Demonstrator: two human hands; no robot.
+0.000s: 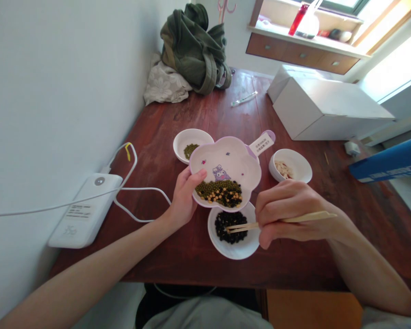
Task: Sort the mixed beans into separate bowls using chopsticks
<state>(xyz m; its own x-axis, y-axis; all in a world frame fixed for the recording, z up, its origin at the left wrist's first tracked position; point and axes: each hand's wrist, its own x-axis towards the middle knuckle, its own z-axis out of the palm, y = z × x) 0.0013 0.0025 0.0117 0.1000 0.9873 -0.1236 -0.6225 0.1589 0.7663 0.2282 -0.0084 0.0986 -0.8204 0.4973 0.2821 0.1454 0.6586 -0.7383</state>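
Note:
My left hand grips the left edge of a pink-and-white flower-shaped plate, thumb on top, and holds it tilted above the table. Mixed green, yellow and black beans lie along its lower side. In my right hand is a pair of wooden chopsticks, their tips among the black beans in a white bowl below the plate. Whether the tips pinch a bean is too small to tell. Behind the plate stands a bowl of green beans. Another bowl, with pale pieces, is at the right.
A white power bank with a looping cable lies at the left by the wall. Farther back are a green bag, a patterned cloth, a thin packet and a white box. A blue package is at the right.

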